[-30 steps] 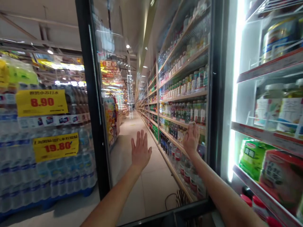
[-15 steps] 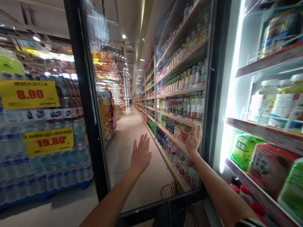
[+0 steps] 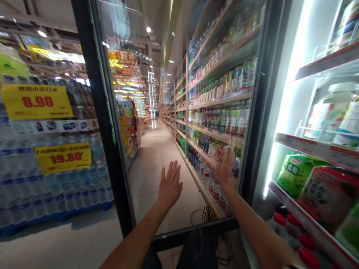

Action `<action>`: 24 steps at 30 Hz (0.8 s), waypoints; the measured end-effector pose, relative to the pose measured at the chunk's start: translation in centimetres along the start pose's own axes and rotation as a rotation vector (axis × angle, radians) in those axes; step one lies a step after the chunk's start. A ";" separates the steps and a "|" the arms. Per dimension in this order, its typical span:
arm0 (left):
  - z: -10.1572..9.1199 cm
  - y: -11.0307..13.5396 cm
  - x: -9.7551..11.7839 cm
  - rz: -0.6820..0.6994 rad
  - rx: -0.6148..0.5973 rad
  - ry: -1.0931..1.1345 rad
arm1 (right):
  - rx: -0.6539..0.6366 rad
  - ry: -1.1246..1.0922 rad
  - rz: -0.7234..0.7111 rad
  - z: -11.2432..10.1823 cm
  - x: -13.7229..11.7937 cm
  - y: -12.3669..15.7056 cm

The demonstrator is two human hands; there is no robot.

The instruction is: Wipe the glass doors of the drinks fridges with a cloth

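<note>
A glass cooler door [image 3: 148, 209] with a dark frame stands swung open before me. My left hand [image 3: 170, 186] lies flat on the pane at its lower middle, fingers stretched and holding nothing. Farther right, near the frame's edge, my right hand [image 3: 225, 166] is against the glass, its fingers close together and a little blurred. Something pale shows at its fingertips, too unclear to name. Through or on the glass appear shelves of bottles [image 3: 221, 121] and a long aisle floor [image 3: 154, 149].
At right is the lit cooler with bottles, a green pouch [image 3: 298, 175], a red pouch [image 3: 327, 198] and red-capped bottles [image 3: 279, 218] below. Stacked bottled water [image 3: 56, 198] with yellow price signs [image 3: 37, 101] stands at left. A dark cable [image 3: 196, 215] shows low down.
My right hand has moved slightly left across the glass. My left hand stays spread on the pane. The view has shifted a little, with the cooler shelves farther right.
</note>
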State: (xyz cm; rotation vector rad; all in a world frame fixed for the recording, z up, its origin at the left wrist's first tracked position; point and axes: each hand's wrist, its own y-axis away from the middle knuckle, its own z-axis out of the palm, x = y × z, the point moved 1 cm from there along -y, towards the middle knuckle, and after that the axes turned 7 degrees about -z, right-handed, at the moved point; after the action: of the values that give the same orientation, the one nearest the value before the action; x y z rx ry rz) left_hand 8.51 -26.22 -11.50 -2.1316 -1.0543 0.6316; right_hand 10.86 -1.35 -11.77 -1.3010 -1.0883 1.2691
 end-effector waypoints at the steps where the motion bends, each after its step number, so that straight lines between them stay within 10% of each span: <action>1: 0.1 0.1 0.1 -0.003 -0.006 0.002 | -0.042 -0.017 -0.075 0.2 -1.3 0.4; 6: 0.2 0.3 -0.1 -0.006 -0.025 -0.008 | -0.262 -0.096 -0.372 0.8 -6.0 2.4; 13: -0.6 0.3 -2.1 -0.057 -0.021 -0.034 | -0.006 -0.035 -0.003 0.9 -5.1 -0.2; 20: -1.1 0.9 -3.4 -0.093 -0.004 -0.022 | -0.363 -0.151 -0.494 1.4 -11.6 3.9; 24: -1.3 1.3 -4.7 -0.106 0.021 -0.033 | -0.159 -0.085 -0.271 1.7 -9.1 1.2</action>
State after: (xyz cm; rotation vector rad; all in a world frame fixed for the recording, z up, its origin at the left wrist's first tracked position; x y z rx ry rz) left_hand 7.35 -31.14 -11.04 -2.0387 -1.1656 0.6257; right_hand 8.67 -10.44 -11.77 -1.1759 -1.3987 1.0591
